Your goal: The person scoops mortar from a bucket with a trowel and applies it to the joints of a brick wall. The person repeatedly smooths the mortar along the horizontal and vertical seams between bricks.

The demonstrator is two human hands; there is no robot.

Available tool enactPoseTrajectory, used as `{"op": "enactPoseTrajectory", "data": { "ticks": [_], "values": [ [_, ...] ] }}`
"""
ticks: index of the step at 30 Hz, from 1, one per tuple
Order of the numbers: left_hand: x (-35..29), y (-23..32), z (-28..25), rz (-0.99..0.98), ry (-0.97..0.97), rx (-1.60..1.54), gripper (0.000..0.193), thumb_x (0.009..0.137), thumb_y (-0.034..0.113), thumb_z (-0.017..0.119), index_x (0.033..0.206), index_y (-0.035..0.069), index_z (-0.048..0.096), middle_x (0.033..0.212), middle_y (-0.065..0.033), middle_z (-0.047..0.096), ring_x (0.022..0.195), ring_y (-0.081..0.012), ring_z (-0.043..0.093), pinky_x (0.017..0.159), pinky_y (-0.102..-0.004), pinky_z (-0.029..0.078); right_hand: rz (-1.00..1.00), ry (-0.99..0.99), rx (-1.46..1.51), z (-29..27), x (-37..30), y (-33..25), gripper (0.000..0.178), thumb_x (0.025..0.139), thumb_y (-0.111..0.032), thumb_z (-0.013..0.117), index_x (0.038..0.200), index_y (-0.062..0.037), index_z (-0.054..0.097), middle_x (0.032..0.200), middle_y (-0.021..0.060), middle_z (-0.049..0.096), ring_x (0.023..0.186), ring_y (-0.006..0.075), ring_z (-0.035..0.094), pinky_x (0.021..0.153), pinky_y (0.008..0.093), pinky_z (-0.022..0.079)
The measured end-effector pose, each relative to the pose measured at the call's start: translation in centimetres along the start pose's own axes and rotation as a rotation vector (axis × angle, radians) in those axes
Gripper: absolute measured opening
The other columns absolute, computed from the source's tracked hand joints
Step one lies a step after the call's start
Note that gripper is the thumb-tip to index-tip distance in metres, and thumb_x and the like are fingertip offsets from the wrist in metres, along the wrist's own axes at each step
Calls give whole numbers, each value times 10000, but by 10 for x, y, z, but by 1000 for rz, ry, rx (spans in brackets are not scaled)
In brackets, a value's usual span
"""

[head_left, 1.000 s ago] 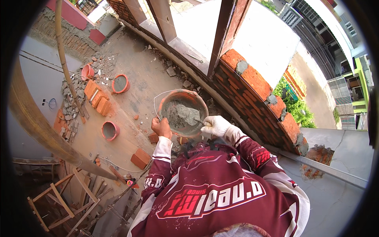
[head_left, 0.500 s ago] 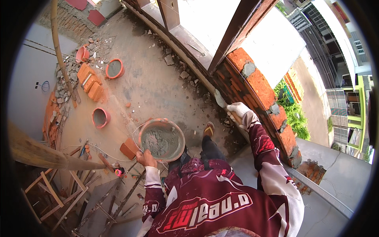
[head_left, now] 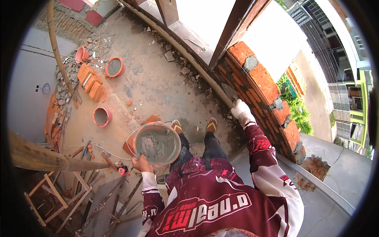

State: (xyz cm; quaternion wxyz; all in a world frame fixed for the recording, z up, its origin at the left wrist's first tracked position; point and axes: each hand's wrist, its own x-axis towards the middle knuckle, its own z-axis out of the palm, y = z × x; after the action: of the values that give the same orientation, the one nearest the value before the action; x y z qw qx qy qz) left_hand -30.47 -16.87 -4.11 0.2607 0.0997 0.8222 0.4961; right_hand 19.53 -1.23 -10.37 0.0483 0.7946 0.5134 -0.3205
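My left hand is bare and closed on the near left rim of a bucket. Grey wet mortar partly fills it, in front of my legs. In a white glove, my right hand grips a trowel, whose handle is mostly hidden by the fingers. The trowel's blade is held close against the inner face of a brick wall; whether it touches I cannot tell. Grey mortar dabs sit between the orange bricks along the wall's top.
Two mortar-filled buckets and stacked bricks stand on the floor to the left. Rubble lies along the wall's foot. A bamboo pole and wooden frames crowd the lower left. A dark window frame rises beyond.
My right hand has turned, bringing the trowel blade up and right toward the wall's face. The bucket and my left hand have shifted slightly left and nearer. My left foot now shows.
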Motion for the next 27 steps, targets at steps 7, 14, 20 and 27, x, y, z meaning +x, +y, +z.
{"op": "enactPoseTrajectory", "data": {
  "ticks": [7,14,20,27],
  "values": [
    [-15,8,3,15,-54,-101,268,674,-102,543,774,71,365,810,-5,480,705,-127,463,675,-292,441,161,34,-216,13,16,-27,392,911,-142,597,1271,13,606,1193,259,701,1148,370,682,976,451,543],
    [-17,5,0,28,-59,-98,305,664,-113,542,749,98,339,779,21,447,655,-108,416,629,-263,398,157,29,-193,-13,57,-30,344,912,-184,627,1213,-33,698,1225,229,703,1181,358,671,990,445,544],
    [-16,7,-4,28,-62,-101,327,657,-114,540,753,110,322,764,47,397,645,-94,379,607,-250,360,34,168,-58,-20,48,-7,363,882,-311,673,1125,-43,706,1137,225,716,1117,405,661,963,463,528],
    [-13,11,-4,56,-58,-19,317,657,-113,538,744,108,327,771,33,424,661,-96,412,618,-250,375,42,258,146,-21,17,-8,385,867,-309,694,1120,-18,699,1099,220,724,1086,403,669,933,456,524]
  ]
}}
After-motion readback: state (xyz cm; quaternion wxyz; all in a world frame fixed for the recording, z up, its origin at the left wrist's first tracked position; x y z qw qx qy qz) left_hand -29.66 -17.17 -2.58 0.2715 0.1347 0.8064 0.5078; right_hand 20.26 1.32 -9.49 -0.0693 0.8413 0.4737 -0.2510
